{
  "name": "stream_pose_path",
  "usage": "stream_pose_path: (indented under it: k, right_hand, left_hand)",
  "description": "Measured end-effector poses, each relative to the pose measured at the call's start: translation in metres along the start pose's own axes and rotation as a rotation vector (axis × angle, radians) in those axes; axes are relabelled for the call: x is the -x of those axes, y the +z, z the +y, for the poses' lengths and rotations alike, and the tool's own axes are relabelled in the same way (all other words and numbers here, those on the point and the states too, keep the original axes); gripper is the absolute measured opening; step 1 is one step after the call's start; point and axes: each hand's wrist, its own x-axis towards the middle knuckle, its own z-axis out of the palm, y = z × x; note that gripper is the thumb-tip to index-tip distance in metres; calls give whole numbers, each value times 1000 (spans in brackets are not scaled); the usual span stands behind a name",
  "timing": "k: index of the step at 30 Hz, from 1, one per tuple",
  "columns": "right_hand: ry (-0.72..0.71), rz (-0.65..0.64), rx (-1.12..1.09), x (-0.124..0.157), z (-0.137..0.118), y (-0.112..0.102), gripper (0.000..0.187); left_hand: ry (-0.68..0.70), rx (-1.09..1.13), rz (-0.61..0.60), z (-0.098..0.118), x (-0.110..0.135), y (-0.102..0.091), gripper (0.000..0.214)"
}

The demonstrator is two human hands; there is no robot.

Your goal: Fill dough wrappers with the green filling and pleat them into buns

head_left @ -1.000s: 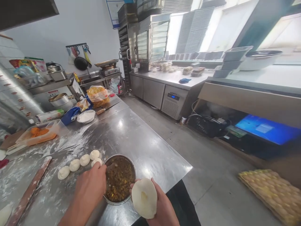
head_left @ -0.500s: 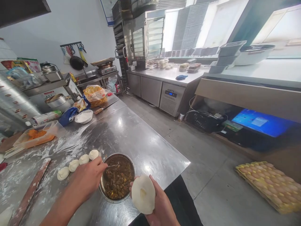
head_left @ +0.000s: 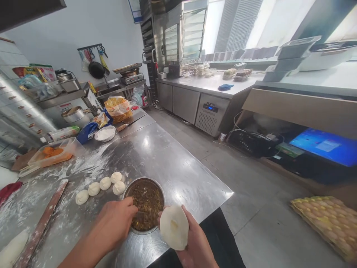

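Observation:
My right hand [head_left: 196, 242] cradles a flattened white dough disc [head_left: 174, 227] with a small hollow in its middle, just beside the rim of a steel bowl [head_left: 145, 179]. The bowl holds a dark brown chopped filling [head_left: 146, 204]. My left hand [head_left: 115, 223] grips a thin utensil [head_left: 140, 213] whose end lies in the filling. Several round dough balls [head_left: 100, 185] sit in a floury row on the steel table [head_left: 173, 163], left of the bowl. A long wooden rolling pin [head_left: 41, 223] lies further left, beside a pale dough piece [head_left: 12, 250].
A plastic tub of orange food [head_left: 52, 156], a white plate of flour [head_left: 104, 133] and a yellow food bag [head_left: 118, 108] stand at the table's far end. A tray of eggs [head_left: 326, 227] rests on the floor at right. Steel counters line the back.
My left hand has moved right, toward the bowl, and its utensil now sits lower in the filling. The right hand still holds the dough disc. The whole view has shifted slightly.

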Motion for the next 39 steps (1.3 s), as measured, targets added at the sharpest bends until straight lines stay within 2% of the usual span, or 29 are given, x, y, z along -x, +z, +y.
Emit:
stream_pose_path:
  k: [5,8,11,16,20,25,29,32,35,39]
  right_hand:
    - [10,56,59,0,-3,3,46]
    - [8,41,42,-1,-3,3,43]
    - [8,29,13,-1,-3,4,42]
    - [22,48,4,1,-3,6,40]
    - [32,38,-6,-1,-3,5,39]
    - [16,21,26,-2,-5,5,41]
    - [26,16,14,-1,-8,5,40]
    - [16,12,-7,-2,-8,6,38]
    - [15,14,-25,-5,-7,6,38]
    - [10,30,-55,-8,-10,5,38]
  left_hand:
    - [-80,-146,25,-10,-20,-1,30]
    - [-111,-194,76,-12,-23,-2,35]
    - [-125,-212,91,-9,-23,7,39]
    - [-68,-174,20,-4,-9,17,40]
    - [-24,-109,10,0,9,7,38]
    - [0,-109,-58,0,5,0,30]
    - [-58,-128,41,-3,13,-5,37]
    - [-10,-103,125,2,30,-8,38]
    - [78,-61,135,15,40,-5,41]
    - [125,-6,109,28,34,4,40]
